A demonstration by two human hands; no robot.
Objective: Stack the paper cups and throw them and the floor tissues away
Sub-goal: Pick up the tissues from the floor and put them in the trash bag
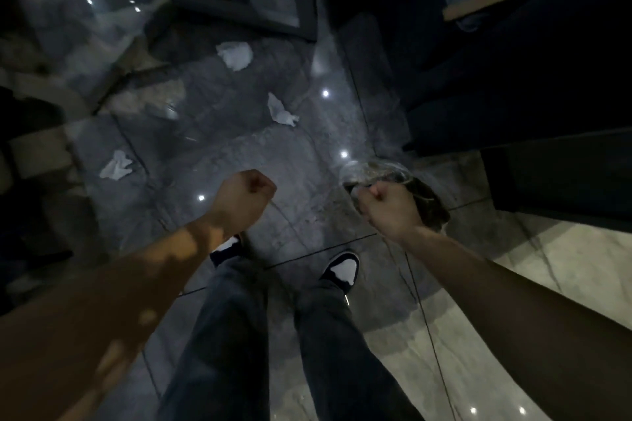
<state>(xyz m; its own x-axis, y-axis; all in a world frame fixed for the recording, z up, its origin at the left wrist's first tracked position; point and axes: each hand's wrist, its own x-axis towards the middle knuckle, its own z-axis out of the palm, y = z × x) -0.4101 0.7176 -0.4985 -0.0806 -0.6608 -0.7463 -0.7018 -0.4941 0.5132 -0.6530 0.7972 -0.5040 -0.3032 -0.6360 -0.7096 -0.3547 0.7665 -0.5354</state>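
Dim tiled floor (239, 161), three crumpled tissues (235, 56) scattered; left hand (244, 196) fisted empty, right hand (390, 207) clenched on a clear bag (422, 196).

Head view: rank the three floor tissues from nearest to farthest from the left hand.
From the left hand:
1. Left tissue, lower left, by the furniture.
2. Middle tissue, ahead, slightly right.
3. Far tissue, top, near the dark frame.
The first two are fairly close.

Dim, soft footage is bending at its edges; small ceiling lights are glaring off the glossy floor (307, 181), corners sinking into black.
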